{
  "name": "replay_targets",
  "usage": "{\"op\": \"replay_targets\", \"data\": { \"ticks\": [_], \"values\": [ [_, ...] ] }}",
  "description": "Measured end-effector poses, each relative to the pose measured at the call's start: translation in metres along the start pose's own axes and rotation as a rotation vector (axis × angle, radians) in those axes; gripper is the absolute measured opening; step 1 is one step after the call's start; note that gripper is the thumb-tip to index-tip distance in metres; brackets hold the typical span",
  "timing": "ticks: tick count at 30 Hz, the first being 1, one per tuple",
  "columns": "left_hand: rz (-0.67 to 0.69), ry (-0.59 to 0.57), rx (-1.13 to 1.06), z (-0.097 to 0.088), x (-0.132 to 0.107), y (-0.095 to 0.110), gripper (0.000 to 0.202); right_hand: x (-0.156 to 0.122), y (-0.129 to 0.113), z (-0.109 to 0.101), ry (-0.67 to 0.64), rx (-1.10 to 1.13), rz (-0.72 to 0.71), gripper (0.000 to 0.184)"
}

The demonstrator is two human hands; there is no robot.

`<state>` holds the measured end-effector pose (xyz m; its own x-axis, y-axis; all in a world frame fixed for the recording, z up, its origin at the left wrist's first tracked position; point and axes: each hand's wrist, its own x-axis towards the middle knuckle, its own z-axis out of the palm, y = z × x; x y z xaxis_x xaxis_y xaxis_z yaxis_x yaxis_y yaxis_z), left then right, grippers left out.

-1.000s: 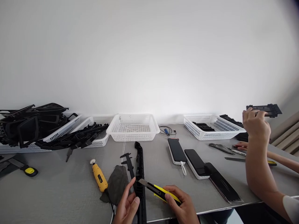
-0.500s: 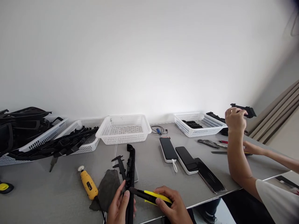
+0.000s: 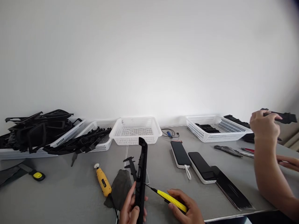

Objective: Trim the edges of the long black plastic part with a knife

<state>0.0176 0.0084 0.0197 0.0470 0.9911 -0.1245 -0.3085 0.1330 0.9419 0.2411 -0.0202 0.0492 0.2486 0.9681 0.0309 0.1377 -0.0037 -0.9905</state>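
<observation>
A long black plastic part [image 3: 142, 168] stands up from my left hand [image 3: 130, 206], whose fingers wrap its lower end. My right hand [image 3: 187, 207] grips a yellow and black utility knife [image 3: 171, 199]. The knife's thin blade points left and its tip meets or nearly meets the part's right edge; I cannot tell whether it touches. Just behind the part lie a black caliper [image 3: 132, 166] and a partly hidden flat, light-edged object [image 3: 147, 178]. Left of my left hand is a dark grey cloth [image 3: 121, 188] beside a yellow rotary tool [image 3: 103, 182].
White baskets [image 3: 135, 140] line the wall; those at left hold black parts [image 3: 46, 127]. Phones or power banks [image 3: 181, 154] lie right of centre. At far right a co-worker's hand [image 3: 265, 123] holds a black part [image 3: 286, 117]. Another knife [image 3: 37, 175] lies left.
The view has swung left, so things sit further right. The knife has turned, its blade now at the part's right edge rather than across it. The co-worker's part is still held up.
</observation>
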Motion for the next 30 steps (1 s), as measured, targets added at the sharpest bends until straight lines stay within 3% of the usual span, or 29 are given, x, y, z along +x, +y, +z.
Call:
{"op": "replay_targets", "data": {
  "ticks": [4,11,16,22,30],
  "values": [
    [0.055,-0.069,-0.027,-0.005,0.0,-0.005,0.078,-0.002,-0.001,0.001,-0.054,-0.019,0.007,0.054],
    [-0.051,-0.184,-0.113,0.001,-0.007,0.01,0.062,0.004,0.005,-0.019,-0.168,-0.086,-0.034,0.047],
    [-0.073,-0.184,-0.048,0.007,-0.012,0.02,0.055,0.003,0.006,-0.014,-0.126,-0.089,-0.05,0.044],
    [-0.057,-0.237,0.013,0.007,-0.014,0.023,0.063,0.005,0.009,-0.015,-0.222,-0.169,-0.197,0.033],
    [-0.065,-0.273,0.031,0.002,-0.015,0.022,0.068,0.006,0.018,-0.018,-0.182,-0.216,-0.258,0.025]
  ]
}}
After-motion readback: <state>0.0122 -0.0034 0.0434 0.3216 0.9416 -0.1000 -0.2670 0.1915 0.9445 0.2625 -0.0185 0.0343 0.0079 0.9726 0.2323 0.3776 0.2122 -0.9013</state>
